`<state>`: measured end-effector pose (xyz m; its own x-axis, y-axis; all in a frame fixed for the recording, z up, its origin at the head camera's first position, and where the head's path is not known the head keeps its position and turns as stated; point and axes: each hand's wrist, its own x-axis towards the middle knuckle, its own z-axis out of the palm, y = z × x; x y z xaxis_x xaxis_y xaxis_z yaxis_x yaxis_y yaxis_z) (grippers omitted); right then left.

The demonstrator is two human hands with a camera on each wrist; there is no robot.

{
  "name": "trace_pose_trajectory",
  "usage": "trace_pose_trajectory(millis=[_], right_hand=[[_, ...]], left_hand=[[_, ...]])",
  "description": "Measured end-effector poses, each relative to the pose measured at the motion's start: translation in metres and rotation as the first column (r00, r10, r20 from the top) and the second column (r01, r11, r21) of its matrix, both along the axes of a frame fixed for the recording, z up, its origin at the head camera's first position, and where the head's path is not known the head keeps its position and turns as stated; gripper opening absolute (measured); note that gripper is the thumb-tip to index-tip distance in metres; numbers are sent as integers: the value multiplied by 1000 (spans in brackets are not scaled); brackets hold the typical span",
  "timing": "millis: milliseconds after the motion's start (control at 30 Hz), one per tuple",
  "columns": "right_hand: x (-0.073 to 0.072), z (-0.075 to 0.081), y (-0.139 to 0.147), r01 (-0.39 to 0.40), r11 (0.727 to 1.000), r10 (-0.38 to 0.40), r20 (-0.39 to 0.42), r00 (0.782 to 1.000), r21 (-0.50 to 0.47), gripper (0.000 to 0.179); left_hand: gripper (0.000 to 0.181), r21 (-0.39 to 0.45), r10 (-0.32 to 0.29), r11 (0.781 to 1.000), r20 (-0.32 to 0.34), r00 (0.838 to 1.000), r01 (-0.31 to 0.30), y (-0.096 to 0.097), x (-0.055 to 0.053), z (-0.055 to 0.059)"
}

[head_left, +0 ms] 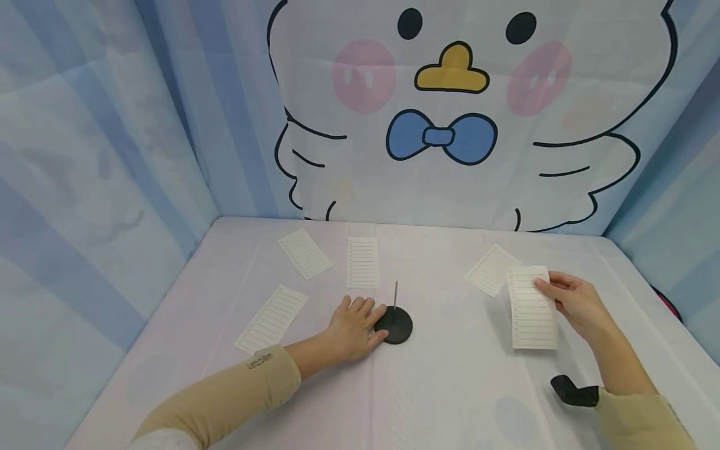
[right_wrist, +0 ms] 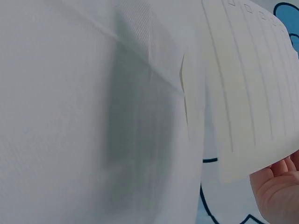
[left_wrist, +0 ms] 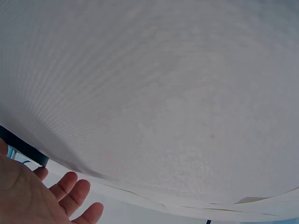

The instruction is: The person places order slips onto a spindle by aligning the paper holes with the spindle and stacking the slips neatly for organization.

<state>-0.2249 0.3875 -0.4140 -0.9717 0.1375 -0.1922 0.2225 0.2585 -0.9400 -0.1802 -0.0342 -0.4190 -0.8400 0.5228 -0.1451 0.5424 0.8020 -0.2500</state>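
A lined paper slip (head_left: pixel 532 309) hangs upright at the right, pinched near its upper right edge by my right hand (head_left: pixel 575 301). The right wrist view shows the same lined slip (right_wrist: pixel 247 74) curving above the table, with the fingers at its lower edge. My left hand (head_left: pixel 354 328) rests palm down beside a round black base (head_left: pixel 397 329) with a thin metal spike (head_left: pixel 395 294) standing on it. Its thumb and index finger touch the base's left side, the fingers loosely spread. In the left wrist view the black base (left_wrist: pixel 23 148) shows beyond the left hand (left_wrist: pixel 42 200).
Another lined slip (head_left: pixel 492 270) lies behind the held one. Further slips lie at the left: one tilted (head_left: pixel 305 253), one straight (head_left: pixel 362 262) and one near the left forearm (head_left: pixel 272 320). A black angled piece (head_left: pixel 574 392) sticks out by the right sleeve.
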Motion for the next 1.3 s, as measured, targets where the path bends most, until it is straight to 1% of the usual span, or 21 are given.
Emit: trace_pose_trajectory(millis=[33, 100, 167, 300, 367, 467, 667, 767, 833, 900, 933, 967, 1000, 1033, 1067, 1100, 1200, 1300], right_hand=[[0, 2, -3, 3, 1000, -3, 3, 1000, -31, 46], [-3, -3, -2, 5, 993, -6, -8, 1000, -121, 36], [2, 9, -14, -10, 987, 10, -1, 1000, -159, 35], [17, 38, -46, -33, 975, 36, 12, 999, -221, 26], [23, 50, -59, -46, 971, 53, 24, 998, -236, 23], [26, 60, -73, -69, 964, 80, 31, 996, -257, 20], [26, 67, -94, -122, 958, 132, 22, 991, -261, 19], [26, 69, -104, -145, 948, 155, 12, 988, -282, 13], [26, 71, -111, -163, 941, 171, 2, 985, -297, 11], [26, 74, -118, -179, 934, 186, -8, 983, -309, 12], [26, 76, -122, -187, 931, 193, -13, 981, -313, 14], [26, 77, -125, -196, 928, 200, -18, 980, -318, 14], [26, 79, -129, -202, 923, 207, -21, 978, -326, 14], [26, 80, -132, -207, 919, 212, -22, 977, -335, 14], [26, 81, -135, -216, 916, 220, -27, 975, -338, 13], [26, 82, -139, -225, 911, 229, -30, 973, -346, 11], [25, 85, -149, -259, 895, 261, -43, 964, -364, 7], [25, 87, -158, -292, 881, 294, -54, 954, -372, 6]], left_hand=[[58, 1, 0, 1000, 0, 1000, 0, 0, 0, 0], [58, 2, 0, 1000, 1, 1000, 0, 0, 0, 0], [58, 0, 0, 1000, -1, 1000, 0, -1, 0, 0], [58, -5, 1, 1000, -8, 1000, -1, -1, -1, 0], [58, -9, 3, 1000, -6, 1000, -3, -1, -1, 1], [58, -7, 9, 1000, 4, 1000, -9, 0, -2, 2], [58, 6, 15, 1000, 23, 1000, -16, -1, -2, 3], [58, 52, 33, 998, 57, 998, -36, -1, -3, 5], [58, 122, 48, 991, 88, 995, -59, -3, -4, 7], [56, 216, 62, 972, 129, 990, -89, -4, -6, 12], [55, 267, 67, 958, 146, 987, -104, -5, -8, 16], [54, 323, 68, 939, 160, 985, -117, -7, -10, 20], [52, 384, 68, 914, 173, 983, -131, -8, -12, 25], [50, 444, 69, 884, 186, 980, -147, -9, -13, 31], [48, 507, 68, 847, 199, 978, -162, -10, -16, 37], [46, 569, 64, 804, 206, 976, -173, -11, -18, 43], [41, 734, 42, 651, 219, 975, -193, -13, -22, 61], [35, 840, 9, 501, 235, 972, -208, -13, -25, 76]])
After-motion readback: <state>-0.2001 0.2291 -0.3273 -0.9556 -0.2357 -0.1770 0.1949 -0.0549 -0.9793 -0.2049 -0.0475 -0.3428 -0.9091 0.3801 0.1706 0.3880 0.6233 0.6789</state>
